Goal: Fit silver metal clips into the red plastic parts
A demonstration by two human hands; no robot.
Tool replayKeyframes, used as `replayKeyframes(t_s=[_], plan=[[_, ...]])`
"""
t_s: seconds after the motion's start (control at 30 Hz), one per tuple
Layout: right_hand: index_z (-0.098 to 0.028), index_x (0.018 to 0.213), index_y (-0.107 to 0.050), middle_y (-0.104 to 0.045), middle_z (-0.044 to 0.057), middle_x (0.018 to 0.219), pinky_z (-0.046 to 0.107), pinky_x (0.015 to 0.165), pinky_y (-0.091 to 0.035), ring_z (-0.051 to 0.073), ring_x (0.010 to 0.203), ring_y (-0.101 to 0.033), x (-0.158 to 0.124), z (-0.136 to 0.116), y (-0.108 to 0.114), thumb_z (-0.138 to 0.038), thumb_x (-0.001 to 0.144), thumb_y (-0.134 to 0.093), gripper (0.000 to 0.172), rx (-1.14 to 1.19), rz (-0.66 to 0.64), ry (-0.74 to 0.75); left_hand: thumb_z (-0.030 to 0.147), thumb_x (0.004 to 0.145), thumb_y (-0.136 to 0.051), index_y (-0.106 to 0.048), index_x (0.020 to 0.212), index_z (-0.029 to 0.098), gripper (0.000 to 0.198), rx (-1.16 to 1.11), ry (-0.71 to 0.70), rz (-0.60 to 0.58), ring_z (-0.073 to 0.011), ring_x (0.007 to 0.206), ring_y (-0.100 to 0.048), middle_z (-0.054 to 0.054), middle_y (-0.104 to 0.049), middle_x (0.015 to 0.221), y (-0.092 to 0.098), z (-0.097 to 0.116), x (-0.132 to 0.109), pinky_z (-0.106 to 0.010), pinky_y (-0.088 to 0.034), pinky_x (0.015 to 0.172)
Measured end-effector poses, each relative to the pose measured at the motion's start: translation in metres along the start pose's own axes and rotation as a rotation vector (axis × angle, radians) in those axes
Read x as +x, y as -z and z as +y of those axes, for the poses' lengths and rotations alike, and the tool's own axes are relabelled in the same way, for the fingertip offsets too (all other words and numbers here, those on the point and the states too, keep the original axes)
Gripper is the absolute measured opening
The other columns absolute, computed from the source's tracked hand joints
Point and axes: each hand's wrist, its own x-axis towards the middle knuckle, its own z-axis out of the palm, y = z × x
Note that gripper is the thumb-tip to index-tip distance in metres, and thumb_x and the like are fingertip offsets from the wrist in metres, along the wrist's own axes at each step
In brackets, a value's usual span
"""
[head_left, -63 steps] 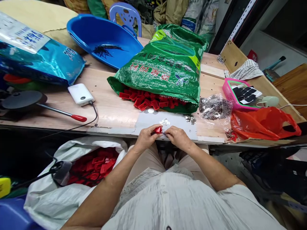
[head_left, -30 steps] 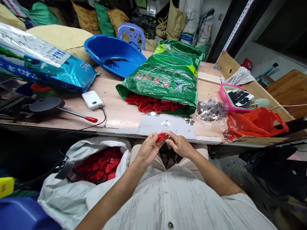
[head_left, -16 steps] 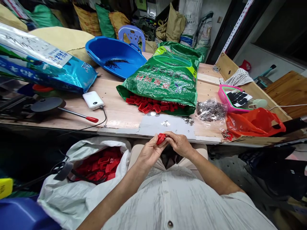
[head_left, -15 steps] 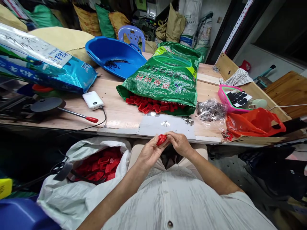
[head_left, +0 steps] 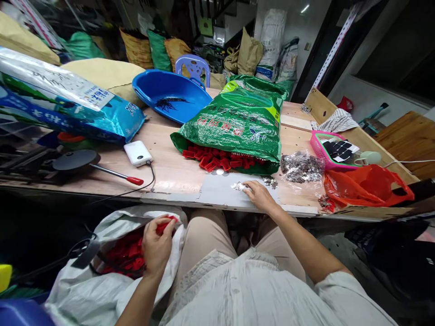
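Over the mouth of a white woven sack (head_left: 81,283), my left hand (head_left: 157,244) is closed, its fingers curled round a red plastic piece (head_left: 163,226) that shows only in part. Many similar red pieces (head_left: 127,253) fill the sack below it. On the table, my right hand (head_left: 261,196) reaches onto a grey sheet (head_left: 217,190), with its fingertips drawn together at a small heap of shiny metal bits (head_left: 236,186). Whatever is between those fingertips is too small to make out. A second, darker heap of metal bits (head_left: 270,182) lies just beyond this hand.
A green bag (head_left: 238,122) spills red pieces (head_left: 217,158) onto the table. To its right are a clear bag of metal parts (head_left: 302,166), a pink basket (head_left: 317,147) and a red plastic bag (head_left: 367,183). Leftward lie a white power bank (head_left: 137,153) and a red-tipped lever (head_left: 134,180).
My hands have parted from the red piece they held together. The left has moved down-left to the sack with red in its fingers; the right has moved forward to the metal bits.
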Motion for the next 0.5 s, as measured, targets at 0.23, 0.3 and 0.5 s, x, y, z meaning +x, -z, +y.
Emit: replayKeyframes(t_s=[0.23,0.3,0.5], plan=[[-0.028,0.133,-0.054,-0.06,0.008,0.119,0.031,0.086,-0.046,0.022,0.104,-0.061,0.07,-0.018,-0.023,-0.023,0.093,-0.054,0.04,-0.28,-0.057,-0.066,0.044,0.081,-0.058,-0.06,0.101,0.02,0.031,0.24,-0.176,0.034,-0.0342,0.13,-0.042,-0.013,-0.057,0.118,0.008,-0.024,-0.008,-0.052,-0.03,0.112],[-0.031,0.133,-0.053,-0.06,0.007,0.118,0.031,0.083,-0.046,0.022,0.101,-0.061,0.087,-0.024,-0.029,-0.021,0.094,-0.051,0.041,-0.333,-0.059,-0.091,0.043,0.082,-0.057,-0.059,0.104,0.021,0.031,0.205,-0.202,0.004,-0.0333,0.13,-0.042,-0.013,-0.057,0.119,-0.003,-0.016,-0.011,-0.051,-0.031,0.112],[-0.027,0.119,-0.061,-0.064,0.007,0.113,0.03,0.08,-0.044,0.02,0.099,-0.061,0.109,-0.032,-0.036,-0.023,0.097,-0.045,0.028,-0.338,-0.046,-0.124,0.036,0.088,-0.056,-0.058,0.11,0.021,0.027,0.109,-0.33,-0.105,-0.0305,0.132,-0.044,-0.012,-0.058,0.122,-0.036,0.019,-0.022,-0.049,-0.033,0.112]])
